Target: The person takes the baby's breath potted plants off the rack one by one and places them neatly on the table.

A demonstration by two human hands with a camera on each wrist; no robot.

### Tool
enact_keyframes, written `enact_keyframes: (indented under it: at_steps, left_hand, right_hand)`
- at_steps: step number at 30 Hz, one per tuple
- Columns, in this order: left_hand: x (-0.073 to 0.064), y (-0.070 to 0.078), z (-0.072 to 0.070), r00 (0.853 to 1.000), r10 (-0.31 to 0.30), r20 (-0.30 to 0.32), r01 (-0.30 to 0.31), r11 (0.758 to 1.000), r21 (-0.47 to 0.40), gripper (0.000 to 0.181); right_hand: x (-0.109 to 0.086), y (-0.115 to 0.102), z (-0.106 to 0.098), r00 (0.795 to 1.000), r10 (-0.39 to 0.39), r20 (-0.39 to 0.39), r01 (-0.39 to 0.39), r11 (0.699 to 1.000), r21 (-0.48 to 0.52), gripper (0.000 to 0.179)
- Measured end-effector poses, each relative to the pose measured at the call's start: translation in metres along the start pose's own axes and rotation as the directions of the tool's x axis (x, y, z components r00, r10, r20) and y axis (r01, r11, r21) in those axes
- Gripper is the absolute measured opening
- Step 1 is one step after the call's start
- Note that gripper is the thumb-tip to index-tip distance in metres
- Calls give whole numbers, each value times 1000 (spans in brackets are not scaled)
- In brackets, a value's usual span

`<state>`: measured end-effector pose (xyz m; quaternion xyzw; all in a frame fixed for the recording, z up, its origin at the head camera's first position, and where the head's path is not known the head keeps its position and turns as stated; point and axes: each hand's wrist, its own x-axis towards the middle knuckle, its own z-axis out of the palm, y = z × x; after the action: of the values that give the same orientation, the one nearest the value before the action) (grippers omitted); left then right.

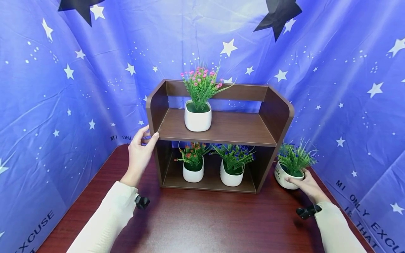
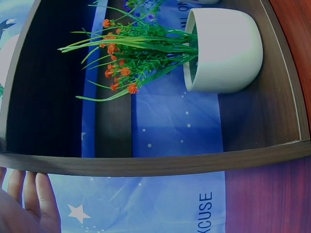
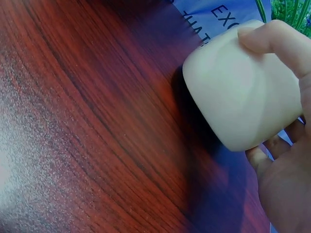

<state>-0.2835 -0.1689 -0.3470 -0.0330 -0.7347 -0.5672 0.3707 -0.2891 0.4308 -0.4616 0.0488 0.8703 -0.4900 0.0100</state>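
At the left side panel of a brown two-tier shelf (image 1: 218,128), my left hand (image 1: 141,151) grips the panel's edge, thumb at the front and fingers (image 2: 46,189) against the outer face. To the right of the shelf, my right hand (image 1: 311,186) holds a white potted plant (image 1: 289,174) with green leaves and blue-purple flowers. The thumb presses the side of its pot (image 3: 238,87), and other fingers are partly hidden behind it. A pink-flowered potted plant (image 1: 198,117) stands on the upper tier. Below it stand an orange-red-flowered one (image 1: 193,174) and a blue-flowered one (image 1: 232,175).
The shelf stands on a dark red wood-grain table (image 1: 202,218). A blue curtain (image 1: 104,88) with white stars and lettering hangs close behind and along both sides. Dark wrist cameras (image 1: 142,201) sit on both wrists.
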Motion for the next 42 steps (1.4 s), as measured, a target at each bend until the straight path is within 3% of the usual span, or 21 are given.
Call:
enact_keyframes:
  at_steps: [12,24,32,42]
  left_hand:
    - [2,-1,0,1000,-1,9,1,1000,-12,40]
    - [-2,1,0,1000,-9,23,10,1000,-11,40]
    - [-2,1,-2,1000,-10,19,10,1000,-8,38]
    - [-1,2,-2,1000,-17,24,17,1000,-9,40]
  right_hand:
    - [-21,5,-11,1000,-2,14,2,999,-48,109]
    - [-60,5,-11,992,-117,-51,104,974,-203,91]
    - [-86,13,-11,975,-208,-83,185,957,-221,79]
    - [-108,18,-9,988,-137,-75,117,967,-229,81]
